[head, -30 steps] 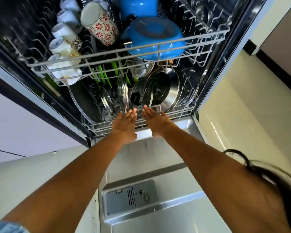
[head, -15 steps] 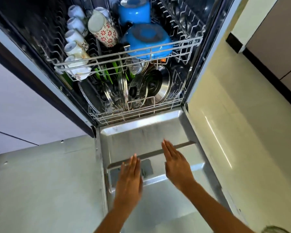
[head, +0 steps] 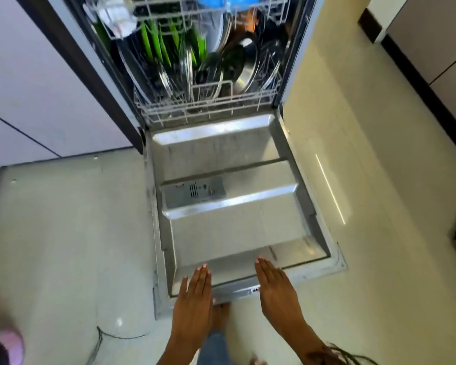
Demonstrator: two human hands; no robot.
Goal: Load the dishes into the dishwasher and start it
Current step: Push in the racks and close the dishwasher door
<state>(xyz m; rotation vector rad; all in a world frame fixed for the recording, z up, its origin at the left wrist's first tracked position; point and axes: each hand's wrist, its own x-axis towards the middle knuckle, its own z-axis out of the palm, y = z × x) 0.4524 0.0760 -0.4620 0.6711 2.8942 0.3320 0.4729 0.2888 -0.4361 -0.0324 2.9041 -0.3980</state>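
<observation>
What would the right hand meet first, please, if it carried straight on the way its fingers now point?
Probably the open stainless-steel dishwasher door: the right hand, fingers straight, points along its inner panel from the near edge. Its height above the panel is unclear; if it clears that, the white wire lower rack lies further on.

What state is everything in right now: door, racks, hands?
Door: fully open, lying flat.
Lower rack: pushed in, full of pans and lids.
Upper rack: loaded.
Detergent compartment: lid closed.
Left hand: flat, empty, at the door's front edge.
Right hand: flat, empty, same edge.
</observation>
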